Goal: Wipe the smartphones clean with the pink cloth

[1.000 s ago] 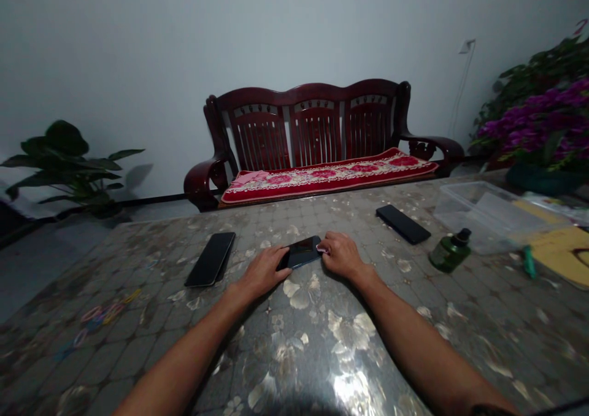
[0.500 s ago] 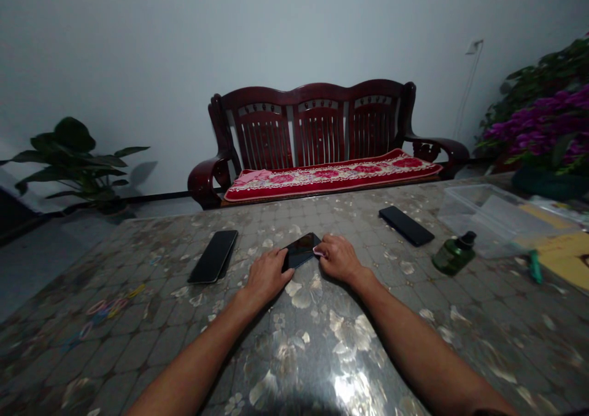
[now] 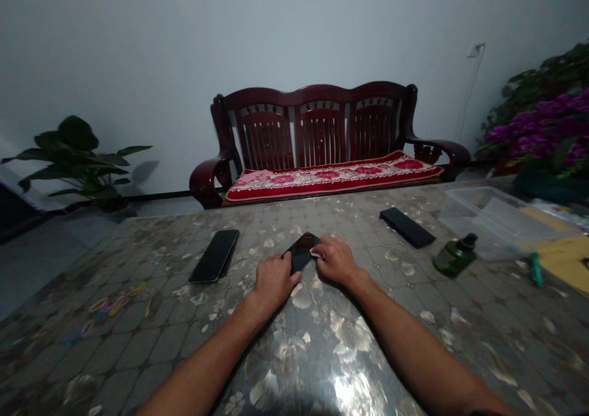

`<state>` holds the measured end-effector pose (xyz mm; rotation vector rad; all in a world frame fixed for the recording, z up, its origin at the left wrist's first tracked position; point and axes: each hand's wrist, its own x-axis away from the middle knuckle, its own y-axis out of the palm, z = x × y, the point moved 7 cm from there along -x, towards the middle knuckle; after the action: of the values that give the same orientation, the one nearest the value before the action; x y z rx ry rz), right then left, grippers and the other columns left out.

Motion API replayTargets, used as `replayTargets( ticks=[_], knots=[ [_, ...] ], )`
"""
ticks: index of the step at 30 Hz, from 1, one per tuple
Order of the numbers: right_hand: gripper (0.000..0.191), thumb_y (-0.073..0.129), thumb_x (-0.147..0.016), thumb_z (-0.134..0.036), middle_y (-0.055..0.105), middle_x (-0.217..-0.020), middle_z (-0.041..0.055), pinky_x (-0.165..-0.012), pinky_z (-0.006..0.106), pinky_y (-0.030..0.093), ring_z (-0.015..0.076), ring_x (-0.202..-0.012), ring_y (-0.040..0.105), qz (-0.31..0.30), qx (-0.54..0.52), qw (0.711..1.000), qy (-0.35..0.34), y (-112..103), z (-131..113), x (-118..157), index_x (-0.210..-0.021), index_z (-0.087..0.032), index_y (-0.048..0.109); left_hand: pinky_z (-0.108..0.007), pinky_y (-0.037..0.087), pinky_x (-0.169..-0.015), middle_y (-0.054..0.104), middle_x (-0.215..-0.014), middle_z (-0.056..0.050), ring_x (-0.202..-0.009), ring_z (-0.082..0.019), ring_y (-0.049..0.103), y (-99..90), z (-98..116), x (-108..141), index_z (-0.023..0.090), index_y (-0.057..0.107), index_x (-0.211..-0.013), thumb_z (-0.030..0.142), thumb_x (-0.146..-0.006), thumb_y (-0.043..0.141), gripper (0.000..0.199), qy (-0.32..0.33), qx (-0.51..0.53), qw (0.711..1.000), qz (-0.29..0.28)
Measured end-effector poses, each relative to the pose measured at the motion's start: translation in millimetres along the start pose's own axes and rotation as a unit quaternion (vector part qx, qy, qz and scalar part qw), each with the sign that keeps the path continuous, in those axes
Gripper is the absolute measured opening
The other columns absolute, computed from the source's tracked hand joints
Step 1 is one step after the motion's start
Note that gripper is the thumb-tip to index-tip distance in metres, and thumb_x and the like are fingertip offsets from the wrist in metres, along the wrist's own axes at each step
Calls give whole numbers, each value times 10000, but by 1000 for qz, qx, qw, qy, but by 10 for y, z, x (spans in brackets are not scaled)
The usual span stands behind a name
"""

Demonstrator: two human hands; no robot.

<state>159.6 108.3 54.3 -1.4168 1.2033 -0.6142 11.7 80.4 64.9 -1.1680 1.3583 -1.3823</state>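
Since the earlier frame, the phone in the middle (image 3: 300, 251) has turned on the spot, so its far end now points more away from the person, and the left hand (image 3: 272, 279) has come a little closer to the right hand (image 3: 337, 259).

The desk (image 3: 151, 342) carries everything, with a clear plastic box (image 3: 490, 216) at its right side. Both forearms reach forward from the lower edge of the view and come together in the middle, with the hands low over the desk. The left hand is partly closed on the near left end of the middle phone, its thumb along the near edge. The right hand has bent fingers and pinches a small pale piece (image 3: 315, 253) at the right edge of the same phone; what this piece is, I cannot tell.

I judge that the work on this phone is in progress and not finished, because both hands are at it. One more phone (image 3: 214, 256) lies to the left and another phone (image 3: 407, 227) to the right, both apart from the hands; whether they were handled, the view does not show. The green bottle (image 3: 453, 256) stands untouched, near the right phone.
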Motion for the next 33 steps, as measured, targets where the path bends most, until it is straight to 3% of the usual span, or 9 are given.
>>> replayTargets(
  ticks=[5, 12, 18, 24, 30, 33],
  knots=[
    [277, 526, -880, -176, 677, -966, 64, -805, 305, 368, 202, -923, 594, 14, 1, 999, 45, -17, 73, 6, -1013, -246, 759, -408, 495, -863, 711, -1125, -149, -1041, -344, 674, -56, -2, 74, 163, 644, -1193, 468, -853, 672, 458, 40, 19, 998, -39],
    [277, 531, -875, -173, 673, -1010, 67, -823, 303, 374, 198, -939, 594, 0, 6, 999, 34, 13, 49, 2, -1031, -239, 751, -346, 433, -1010, 652, -1301, -138, -1210, -300, 606, -62, -64, 219, 183, 625, -1282, 277, -836, 707, 463, 89, 63, 992, -69],
    [269, 547, -834, -155, 680, -942, 63, -823, 305, 378, 204, -924, 599, -19, -14, 999, -26, 20, -82, 11, -972, -225, 767, -352, 445, -993, 687, -1228, -155, -1171, -301, 631, -54, -57, 215, 169, 662, -1208, 249, -868, 676, 350, 84, 64, 992, -70],
    [287, 526, -860, -156, 678, -977, 71, -806, 304, 375, 201, -917, 597, 7, -3, 1000, 24, -4, 23, -21, -1011, -231, 759, -388, 459, -971, 696, -1199, -166, -1135, -321, 645, -26, -36, 193, 166, 665, -1204, 296, -891, 671, 339, 87, 34, 994, -62],
    [252, 558, -813, -147, 684, -901, 54, -800, 296, 377, 196, -902, 600, -22, -25, 999, -42, 34, -93, -8, -917, -225, 774, -377, 487, -920, 717, -1136, -162, -1072, -319, 672, -14, -14, 189, 154, 669, -1204, 311, -891, 676, 350, 88, 12, 994, -65],
    [263, 552, -827, -152, 691, -917, 54, -807, 292, 384, 194, -903, 605, -17, -30, 999, -34, 31, -88, -16, -938, -231, 777, -382, 491, -908, 720, -1122, -162, -1056, -322, 676, -21, -13, 185, 151, 673, -1194, 315, -887, 682, 348, 91, 6, 994, -60]
  ],
)
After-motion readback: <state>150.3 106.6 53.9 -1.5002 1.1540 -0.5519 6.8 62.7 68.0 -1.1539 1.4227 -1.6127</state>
